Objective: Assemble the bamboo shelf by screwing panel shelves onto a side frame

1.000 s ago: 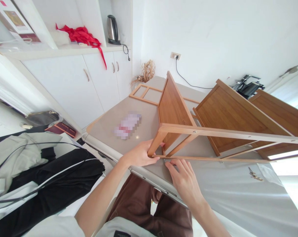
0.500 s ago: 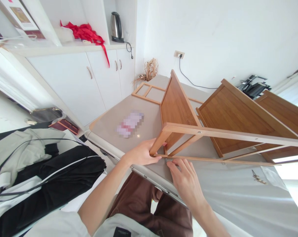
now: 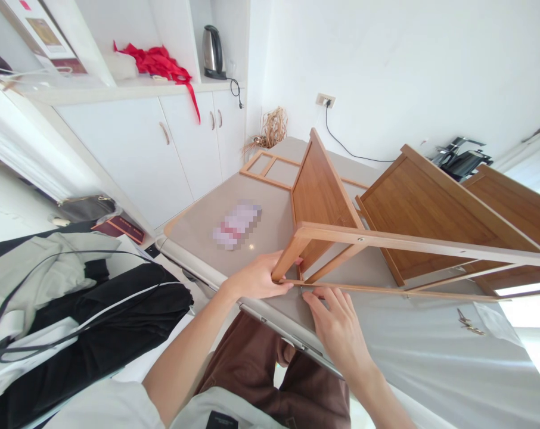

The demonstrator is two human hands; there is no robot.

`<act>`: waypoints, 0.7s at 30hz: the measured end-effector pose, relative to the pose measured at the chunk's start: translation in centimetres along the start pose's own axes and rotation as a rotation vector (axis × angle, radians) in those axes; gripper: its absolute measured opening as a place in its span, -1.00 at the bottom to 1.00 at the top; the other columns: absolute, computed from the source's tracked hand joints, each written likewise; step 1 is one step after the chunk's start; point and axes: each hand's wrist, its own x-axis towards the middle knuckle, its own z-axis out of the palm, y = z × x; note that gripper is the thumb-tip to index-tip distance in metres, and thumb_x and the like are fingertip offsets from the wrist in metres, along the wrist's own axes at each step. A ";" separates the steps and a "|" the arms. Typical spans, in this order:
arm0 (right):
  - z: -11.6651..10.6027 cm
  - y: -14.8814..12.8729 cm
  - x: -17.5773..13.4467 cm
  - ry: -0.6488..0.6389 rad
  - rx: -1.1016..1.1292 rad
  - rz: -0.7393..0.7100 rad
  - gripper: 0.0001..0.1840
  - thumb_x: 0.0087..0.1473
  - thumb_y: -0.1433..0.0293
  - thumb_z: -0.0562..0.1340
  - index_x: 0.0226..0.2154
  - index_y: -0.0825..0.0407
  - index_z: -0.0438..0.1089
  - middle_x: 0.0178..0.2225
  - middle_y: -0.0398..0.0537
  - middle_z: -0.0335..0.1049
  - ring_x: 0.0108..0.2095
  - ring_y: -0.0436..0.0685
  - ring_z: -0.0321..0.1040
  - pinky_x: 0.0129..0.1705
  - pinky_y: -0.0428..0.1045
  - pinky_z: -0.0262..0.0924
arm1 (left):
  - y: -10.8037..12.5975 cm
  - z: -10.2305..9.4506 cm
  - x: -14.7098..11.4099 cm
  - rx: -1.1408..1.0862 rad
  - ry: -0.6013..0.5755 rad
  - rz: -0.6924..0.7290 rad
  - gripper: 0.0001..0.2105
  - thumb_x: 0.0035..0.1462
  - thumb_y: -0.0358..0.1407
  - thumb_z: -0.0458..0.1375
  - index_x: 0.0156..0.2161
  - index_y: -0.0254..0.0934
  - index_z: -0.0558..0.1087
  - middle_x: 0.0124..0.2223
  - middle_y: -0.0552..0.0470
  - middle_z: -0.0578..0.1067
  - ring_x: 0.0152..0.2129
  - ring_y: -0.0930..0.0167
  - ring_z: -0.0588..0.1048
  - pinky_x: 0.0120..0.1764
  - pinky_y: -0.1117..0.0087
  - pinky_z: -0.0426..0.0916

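A wooden shelf unit (image 3: 328, 208) lies on its side on the table. My left hand (image 3: 261, 277) is wrapped round the near end of its frame, with the thumb and some fingers hidden behind the wood. Just right of it, my right hand (image 3: 335, 316) pinches at a small metal piece (image 3: 301, 290) against the lower rail (image 3: 354, 288). The piece is too small and too covered to tell its exact kind. The other shelf boards (image 3: 413, 214) slant away to the right within the frame.
Several loose screws (image 3: 469, 323) and a clear plastic bag (image 3: 496, 322) lie on the table at right. A blurred paper packet (image 3: 237, 226) is left of the shelf. Behind it lies a small wooden frame (image 3: 265, 168). Clothes and cables (image 3: 131, 304) are piled at left.
Both hands keep nearly the same place on the frame. The camera view has shifted very slightly; the shelf unit stays put.
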 end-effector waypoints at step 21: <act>-0.4 -0.1 0.2 -0.026 -0.072 -0.056 -0.68 0.29 0.62 0.04 -0.13 0.08 0.46 -0.23 0.06 0.40 -0.21 0.20 0.26 -0.14 0.10 0.06 | -0.3 -0.1 0.1 -0.011 -0.010 0.044 -0.49 0.08 -0.34 0.26 0.17 -0.16 0.39 0.08 -0.03 0.54 -0.23 0.37 0.58 -0.11 0.39 0.45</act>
